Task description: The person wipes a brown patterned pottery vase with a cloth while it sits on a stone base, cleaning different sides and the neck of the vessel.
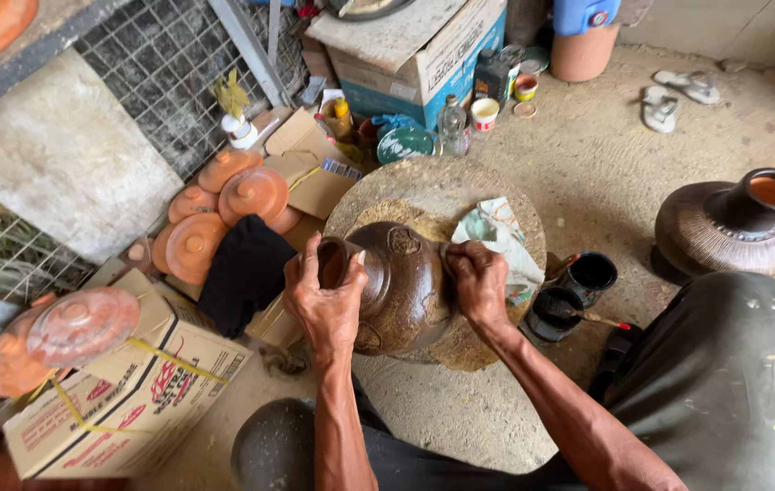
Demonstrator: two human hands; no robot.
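Observation:
A dark brown clay pot (405, 282) lies tilted on its side on a round stone turntable (496, 195). My left hand (324, 300) grips the pot's rim at its mouth, thumb over the edge. My right hand (476, 284) presses against the pot's right side, fingers curled; whether it holds a small tool or cloth is hidden. A crumpled patterned rag (501, 235) lies on the turntable just beyond my right hand.
Two black paint cups (578, 291) with a brush (601, 318) stand right of the turntable. A finished dark vase (737, 223) sits farther right. Orange clay lids (224, 205) and cardboard boxes (124, 400) crowd the left. Bottles and jars (474, 105) stand behind.

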